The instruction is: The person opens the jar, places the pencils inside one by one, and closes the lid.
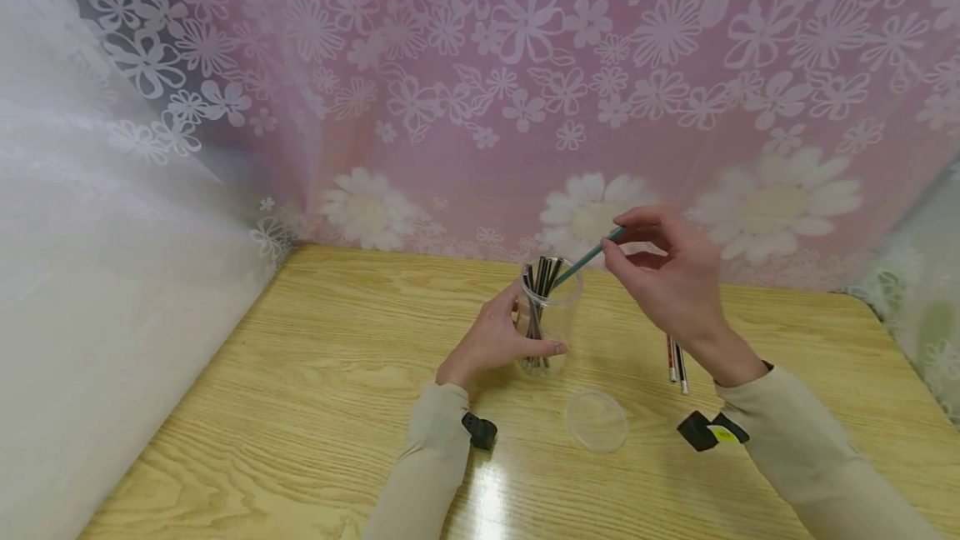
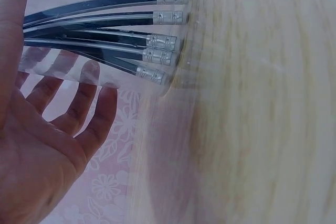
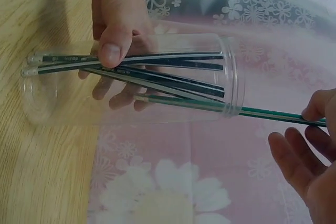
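Note:
My left hand (image 1: pixel 495 336) grips a clear plastic jar (image 1: pixel 564 319) that stands upright on the table, its fingers and thumb wrapped round the side. Inside lean several black-and-silver striped pencils (image 3: pixel 168 65), and their silver eraser ends (image 2: pixel 170 17) show at the jar's bottom in the left wrist view. Above and to the right, my right hand (image 1: pixel 671 273) pinches a green pencil (image 1: pixel 588 258) near its upper end. The pencil slants down through the jar's mouth, and its lower part shows inside the jar in the right wrist view.
A round clear lid (image 1: pixel 596 421) lies flat on the wooden table (image 1: pixel 337 407) in front of the jar. Two pencils (image 1: pixel 677 367), one red and one black, lie partly hidden beneath the right hand. A pink flowered curtain (image 1: pixel 465 107) hangs behind the table.

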`<state>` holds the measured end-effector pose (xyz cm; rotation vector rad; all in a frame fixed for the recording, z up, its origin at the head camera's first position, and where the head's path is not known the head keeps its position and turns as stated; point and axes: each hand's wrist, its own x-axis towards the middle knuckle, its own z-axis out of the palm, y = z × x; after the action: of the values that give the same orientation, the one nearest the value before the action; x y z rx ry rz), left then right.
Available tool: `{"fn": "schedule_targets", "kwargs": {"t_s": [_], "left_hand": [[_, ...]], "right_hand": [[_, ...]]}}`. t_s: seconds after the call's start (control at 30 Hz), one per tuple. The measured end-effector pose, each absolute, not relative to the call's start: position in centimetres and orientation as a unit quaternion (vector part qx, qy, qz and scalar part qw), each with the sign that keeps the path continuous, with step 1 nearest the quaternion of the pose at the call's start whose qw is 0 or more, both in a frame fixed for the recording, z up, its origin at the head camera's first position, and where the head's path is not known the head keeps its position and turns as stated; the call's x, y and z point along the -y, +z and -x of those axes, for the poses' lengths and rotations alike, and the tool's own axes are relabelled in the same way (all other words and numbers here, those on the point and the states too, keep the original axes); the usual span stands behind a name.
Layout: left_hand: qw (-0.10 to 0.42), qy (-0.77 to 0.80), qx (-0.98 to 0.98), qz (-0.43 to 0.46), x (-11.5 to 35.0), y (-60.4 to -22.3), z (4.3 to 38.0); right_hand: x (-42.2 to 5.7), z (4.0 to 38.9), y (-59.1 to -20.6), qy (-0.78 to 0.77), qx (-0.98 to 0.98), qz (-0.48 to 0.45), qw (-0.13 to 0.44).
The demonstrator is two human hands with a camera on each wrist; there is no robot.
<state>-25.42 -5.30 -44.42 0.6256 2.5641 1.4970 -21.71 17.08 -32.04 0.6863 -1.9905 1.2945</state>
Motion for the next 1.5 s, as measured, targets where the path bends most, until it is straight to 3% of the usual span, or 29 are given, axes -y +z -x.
{"fn": "schedule_targets", "kwargs": {"t_s": [0.83, 1.5], "left_hand": [[0.059, 0.5, -0.839, -0.207, 5.4, -44.5, 25.2], [0.052, 0.499, -0.836, -0.222, 5.4, -44.5, 25.4]], "right_hand": [[-15.5, 23.5, -33.0, 0.342, 0.867, -0.298, 0.205], [-14.4, 24.1, -32.2, 0.273, 0.921, -0.256, 0.108]]}}
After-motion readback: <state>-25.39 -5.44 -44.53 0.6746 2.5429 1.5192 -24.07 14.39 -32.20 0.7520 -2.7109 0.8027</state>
